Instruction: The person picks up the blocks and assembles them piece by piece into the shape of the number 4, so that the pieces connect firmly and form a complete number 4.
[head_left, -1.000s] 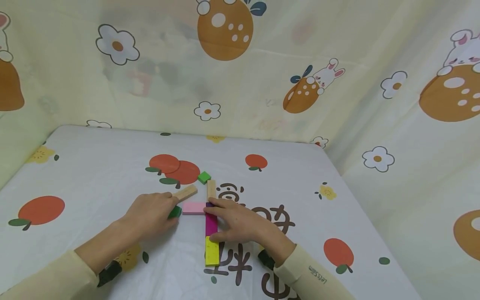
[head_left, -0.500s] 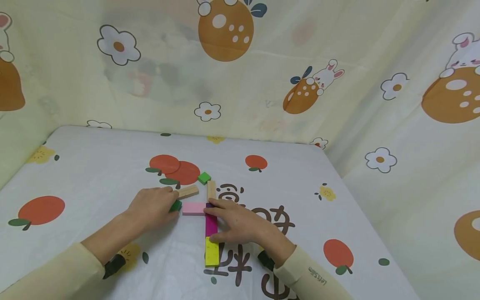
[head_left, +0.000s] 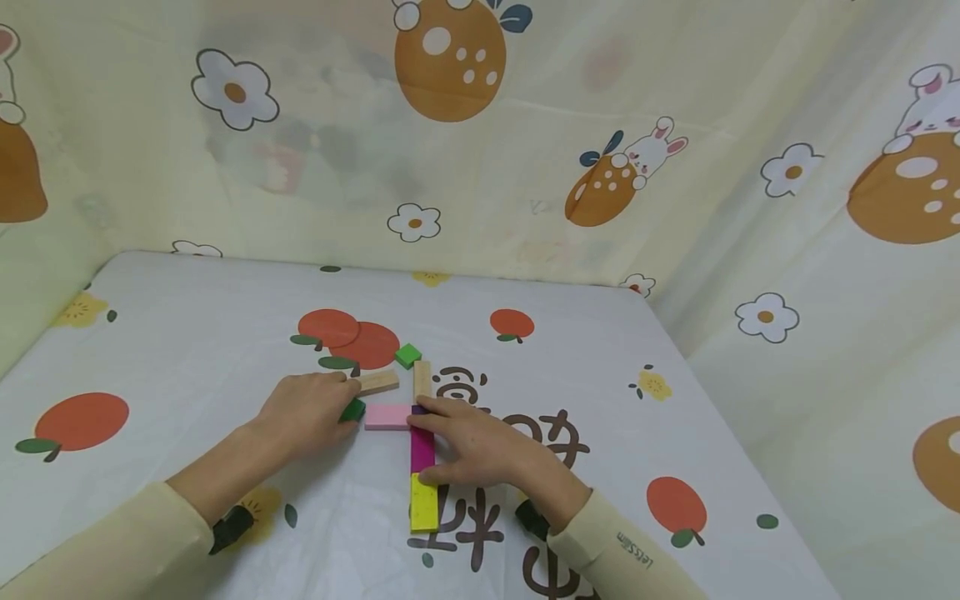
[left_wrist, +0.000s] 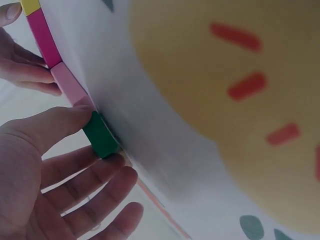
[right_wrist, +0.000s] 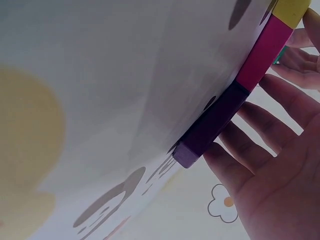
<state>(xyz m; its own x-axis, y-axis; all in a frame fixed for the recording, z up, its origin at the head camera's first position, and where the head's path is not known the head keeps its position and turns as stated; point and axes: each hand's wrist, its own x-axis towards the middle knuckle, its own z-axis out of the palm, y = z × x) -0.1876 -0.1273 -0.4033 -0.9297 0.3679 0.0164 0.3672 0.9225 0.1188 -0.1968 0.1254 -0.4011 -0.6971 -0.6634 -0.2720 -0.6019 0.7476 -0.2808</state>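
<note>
My left hand [head_left: 309,412] pinches a dark green block [left_wrist: 102,136] between thumb and fingers, against the left end of a pink block [head_left: 387,417]. A wooden block [head_left: 378,382] lies slantwise just past its fingertips. The pink block meets a row from the left. In that row are a yellow block [head_left: 423,504], a magenta block [head_left: 422,450] and a dark purple block [right_wrist: 212,120]. A pale wooden piece [head_left: 422,380] shows at the row's far end. My right hand [head_left: 480,442] rests along the row, fingers fairly straight against the purple block, thumb near the yellow-magenta joint.
A small bright green block [head_left: 408,356] lies beyond the row. The white tablecloth [head_left: 570,358] has printed fruit, flowers and brown characters. A patterned curtain [head_left: 322,150] hangs behind the table and along the sides. Each wrist bears a dark strapped device.
My left hand has shifted slightly right and forward with the dark green block, closer to the pink block. The slanted wooden block has turned and moved slightly right. My right hand stays in place.
</note>
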